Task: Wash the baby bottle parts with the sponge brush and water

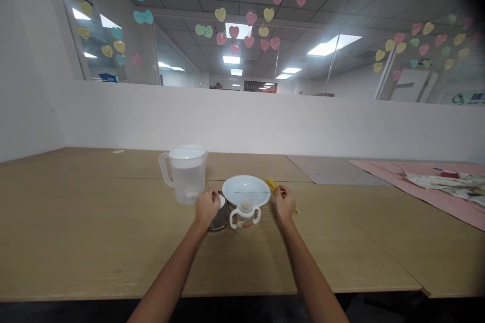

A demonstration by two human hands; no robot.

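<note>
Fingers of left hand (pixel 206 208) grip a metal bowl (pixel 220 218) (contents hidden); right hand (pixel 285 203) seemingly pinches yellow brush (pixel 272 183).

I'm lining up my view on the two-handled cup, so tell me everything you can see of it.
The two-handled cup is small and looks like clear plastic, with a white loop handle on each side and a pale lid with a spout or teat on top. It stands upright on the wooden table, just in front of the white plate and beside a metal bowl. It sits between the left hand and right hand; neither visibly touches it. Its contents cannot be made out.
</note>
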